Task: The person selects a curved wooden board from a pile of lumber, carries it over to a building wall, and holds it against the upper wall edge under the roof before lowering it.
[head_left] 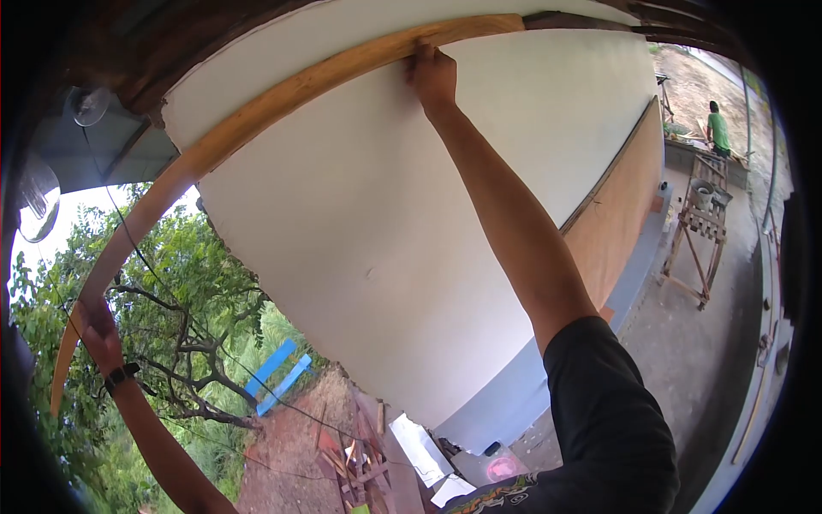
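Note:
A long wooden plank (257, 116) runs along the top of the white wall (385, 188) and sticks out past its left edge; the fisheye lens makes it look bent. My left hand (101, 334), with a dark band on its wrist, grips the overhanging part near the plank's left end. High on the wall, my right hand (434, 81) is closed at the plank's lower edge, fingertips up against the wood. Part of those fingers is blurred and shaded. Dark timber (578, 20) meets the plank's right end.
A thin dark cable (154, 270) hangs near my left arm. Clear bulbs (88, 104) hang at upper left. Below lie scrap wood (364, 467) and white sheets (419, 450). At right stand a wooden trestle (706, 227) with a bucket and, farther off, a person in green (717, 130).

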